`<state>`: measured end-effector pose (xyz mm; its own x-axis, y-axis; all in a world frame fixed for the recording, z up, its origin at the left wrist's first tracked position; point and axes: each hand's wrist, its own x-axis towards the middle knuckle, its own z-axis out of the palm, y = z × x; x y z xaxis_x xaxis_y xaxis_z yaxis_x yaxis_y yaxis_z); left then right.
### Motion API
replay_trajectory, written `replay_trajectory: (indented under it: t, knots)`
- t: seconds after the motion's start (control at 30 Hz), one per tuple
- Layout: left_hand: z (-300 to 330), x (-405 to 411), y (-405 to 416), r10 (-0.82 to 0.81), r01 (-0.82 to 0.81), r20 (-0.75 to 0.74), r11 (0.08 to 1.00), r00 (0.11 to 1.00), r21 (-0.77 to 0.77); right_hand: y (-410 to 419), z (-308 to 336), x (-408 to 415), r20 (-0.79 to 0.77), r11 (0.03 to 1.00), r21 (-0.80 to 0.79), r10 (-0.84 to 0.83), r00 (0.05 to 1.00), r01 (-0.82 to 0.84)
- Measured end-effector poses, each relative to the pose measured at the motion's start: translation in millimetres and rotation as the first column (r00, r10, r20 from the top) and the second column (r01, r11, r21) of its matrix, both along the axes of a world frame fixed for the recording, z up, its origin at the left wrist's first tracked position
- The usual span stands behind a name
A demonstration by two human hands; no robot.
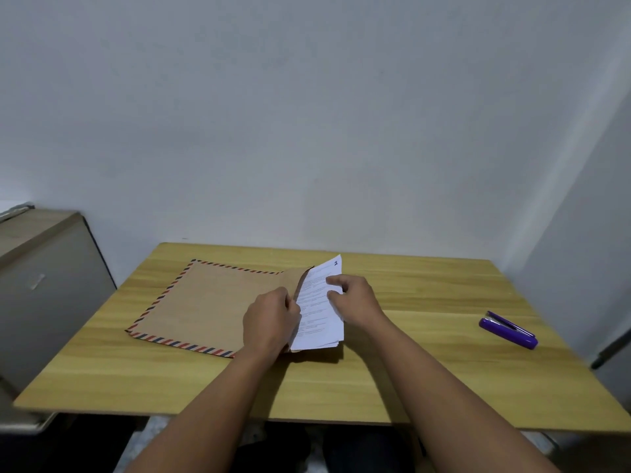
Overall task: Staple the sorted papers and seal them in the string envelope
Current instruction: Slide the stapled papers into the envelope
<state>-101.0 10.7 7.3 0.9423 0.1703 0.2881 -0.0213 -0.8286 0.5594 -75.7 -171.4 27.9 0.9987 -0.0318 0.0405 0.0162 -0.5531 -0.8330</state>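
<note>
On table [409,363], brown striped-edge envelope [211,302], printed papers [319,312]

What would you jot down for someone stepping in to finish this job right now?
Left hand: holds the envelope mouth open at its right end.
Right hand: grips the paper stack, partly slid into that opening.
Stapler: lies untouched at the right of the table.
Done: insertion begun; whether the papers are stapled cannot be seen.
Left: push papers fully in, close the flap, seal.
</note>
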Motion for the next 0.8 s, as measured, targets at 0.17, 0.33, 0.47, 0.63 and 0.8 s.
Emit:
replay_trajectory:
  t: [0.17, 0.33, 0.47, 0.63, 0.8]
  knots:
    - [-0.9, -3.4, -3.0, -0.026, 0.025, 0.044, 1.000, 0.999, 0.007, 6.9, -4.2, 0.7, -0.099, 0.996, -0.033, 0.084, 0.992, -0.087]
    - [3.5, -5.9, -3.5, -0.044, 0.043, 0.040, 0.999, 0.998, 0.030, 19.7, -7.3, 4.4, -0.115, 0.996, 0.041, 0.088, 0.989, -0.084]
    - [-2.7, -7.1, 3.7, -0.121, 0.120, 0.002, 0.987, 0.993, 0.111, 26.2, -8.7, 8.4, -0.130, 0.996, 0.041, 0.079, 0.988, -0.074]
    - [-12.5, -9.9, 6.9, -0.246, 0.241, -0.010, 0.943, 0.969, 0.227, 30.8, -18.9, 5.8, -0.164, 0.994, 0.096, 0.069, 0.984, -0.054]
    - [-16.0, -12.4, 9.7, -0.234, 0.242, -0.062, 0.932, 0.970, 0.269, 30.7, -24.6, 5.0, -0.187, 0.993, 0.117, 0.053, 0.981, -0.031]
